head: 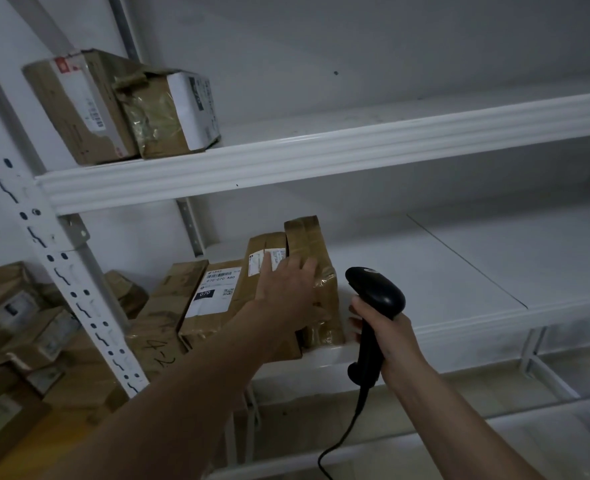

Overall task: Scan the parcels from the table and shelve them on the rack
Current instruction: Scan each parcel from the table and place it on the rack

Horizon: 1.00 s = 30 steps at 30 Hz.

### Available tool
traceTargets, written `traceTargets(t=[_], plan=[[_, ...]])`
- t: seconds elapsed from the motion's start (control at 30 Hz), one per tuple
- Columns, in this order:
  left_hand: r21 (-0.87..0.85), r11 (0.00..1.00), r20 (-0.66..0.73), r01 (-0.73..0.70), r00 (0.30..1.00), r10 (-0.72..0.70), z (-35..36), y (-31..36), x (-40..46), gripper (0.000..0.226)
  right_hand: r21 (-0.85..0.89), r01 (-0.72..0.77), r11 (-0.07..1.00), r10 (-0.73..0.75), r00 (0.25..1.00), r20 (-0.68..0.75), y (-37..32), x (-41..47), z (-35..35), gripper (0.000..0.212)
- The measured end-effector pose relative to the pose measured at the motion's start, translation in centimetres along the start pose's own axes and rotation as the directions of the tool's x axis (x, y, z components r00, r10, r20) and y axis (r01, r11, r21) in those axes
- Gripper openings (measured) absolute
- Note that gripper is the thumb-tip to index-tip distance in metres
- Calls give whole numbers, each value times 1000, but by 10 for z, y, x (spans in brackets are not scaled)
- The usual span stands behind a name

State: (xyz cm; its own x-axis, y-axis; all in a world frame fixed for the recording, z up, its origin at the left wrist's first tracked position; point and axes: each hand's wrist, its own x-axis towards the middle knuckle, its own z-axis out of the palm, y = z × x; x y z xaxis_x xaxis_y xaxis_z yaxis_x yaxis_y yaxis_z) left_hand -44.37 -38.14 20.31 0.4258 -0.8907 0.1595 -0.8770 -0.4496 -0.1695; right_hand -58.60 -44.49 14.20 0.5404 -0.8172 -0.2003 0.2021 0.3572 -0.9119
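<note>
On the middle shelf (425, 271) of the white rack stand several brown taped parcels in a row. My left hand (288, 289) reaches over them with fingers fairly straight, lying against the front of an upright parcel (262, 251) with a white label. Beside it stands the rightmost taped parcel (317, 258), near the shelf's front edge. A parcel with a large white label (214, 292) leans to their left. My right hand (387, 334) grips the handle of a black corded barcode scanner (376, 289), held upright just right of the parcels.
Two more brown parcels (120, 105) sit at the left end of the upper shelf (321, 150). A perforated white upright (54, 258) crosses the left side, with a heap of parcels (27, 334) behind it. The shelves stretch away to the right.
</note>
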Motion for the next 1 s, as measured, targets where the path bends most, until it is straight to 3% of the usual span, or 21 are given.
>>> traceTargets(t=[0.17, 0.33, 0.47, 0.6, 0.77, 1.0], plan=[[-198, 978, -116, -58, 993, 35, -1, 2, -26, 71, 9, 70, 997, -70, 998, -6, 2, -22, 6, 14], [-503, 863, -317, -39, 938, -142, -14, -13, -81, 12, 26, 67, 997, -68, 997, 33, 14, -52, 30, 20], [-701, 711, -205, 54, 940, -274, 3, -57, -148, 32, 27, 16, 1000, -20, 992, 127, 46, -88, 75, 17], [-761, 602, -2, 241, 927, -375, 40, -130, -219, 37, -37, -53, 998, 60, 970, 234, 90, -122, 136, 13], [-795, 424, 173, 435, 831, -528, 81, -226, -297, 33, -127, -126, 984, 162, 926, 341, 149, -160, 225, 12], [-685, 423, 299, 593, 758, -579, 107, -336, -392, 30, -216, -158, 964, 236, 882, 409, 225, -203, 326, 14]])
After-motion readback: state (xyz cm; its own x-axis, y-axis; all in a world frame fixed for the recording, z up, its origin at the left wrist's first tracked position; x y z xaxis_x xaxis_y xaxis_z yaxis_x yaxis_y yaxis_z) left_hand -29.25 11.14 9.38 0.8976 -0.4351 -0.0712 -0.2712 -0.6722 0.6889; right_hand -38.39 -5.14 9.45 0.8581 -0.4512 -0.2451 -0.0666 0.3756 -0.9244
